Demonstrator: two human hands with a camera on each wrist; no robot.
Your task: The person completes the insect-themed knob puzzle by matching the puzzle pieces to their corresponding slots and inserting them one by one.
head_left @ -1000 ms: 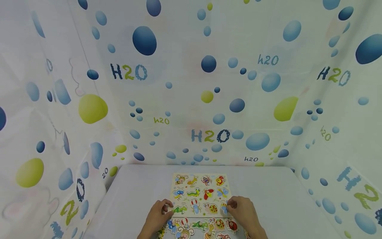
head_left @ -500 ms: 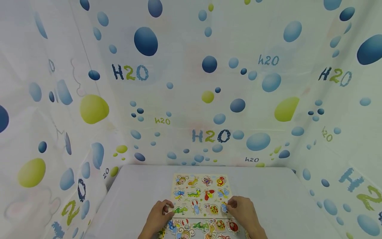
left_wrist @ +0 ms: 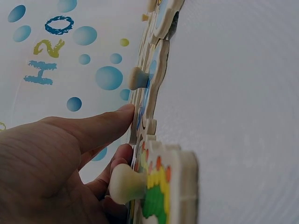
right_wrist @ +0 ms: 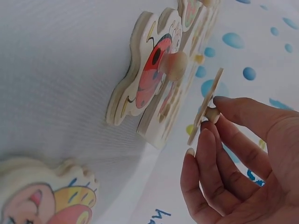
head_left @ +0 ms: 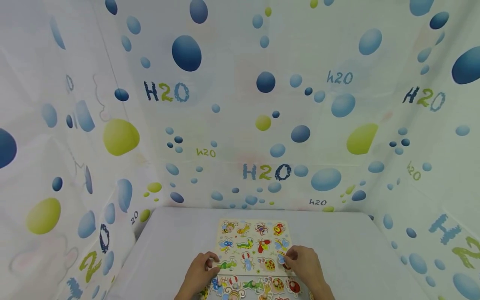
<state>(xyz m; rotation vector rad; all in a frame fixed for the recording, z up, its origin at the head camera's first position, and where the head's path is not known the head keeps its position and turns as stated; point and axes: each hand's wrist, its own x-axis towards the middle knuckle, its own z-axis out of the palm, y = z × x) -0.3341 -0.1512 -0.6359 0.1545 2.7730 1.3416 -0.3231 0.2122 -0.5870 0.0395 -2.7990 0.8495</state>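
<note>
A cream wooden puzzle board [head_left: 236, 273] with rows of insect pictures lies flat on the table. My right hand [head_left: 305, 264], over its lower right corner, pinches the round knob of a thin puzzle piece [right_wrist: 203, 114] between thumb and fingers. The piece is tilted and apart from the board in the right wrist view; from the head, a blue-winged insect [head_left: 282, 258] shows at those fingertips. My left hand [head_left: 200, 271] rests at the lower left edge of the board, fingers loosely bent, thumb tip against the edge beside the green grasshopper picture [head_left: 227, 265].
Loose knobbed pieces lie close together along the board's near edge, among them a ladybug [right_wrist: 152, 70], a grasshopper [head_left: 253, 284] and a bee [head_left: 234, 294]. A smiling insect piece [right_wrist: 51, 200] lies nearer me. The white table [head_left: 168, 233] meets a bubble-patterned curtain [head_left: 225, 125].
The whole head view has shifted slightly right and down. Both hands keep their places at the board; the right fingers still pinch the piece over the lower right corner.
</note>
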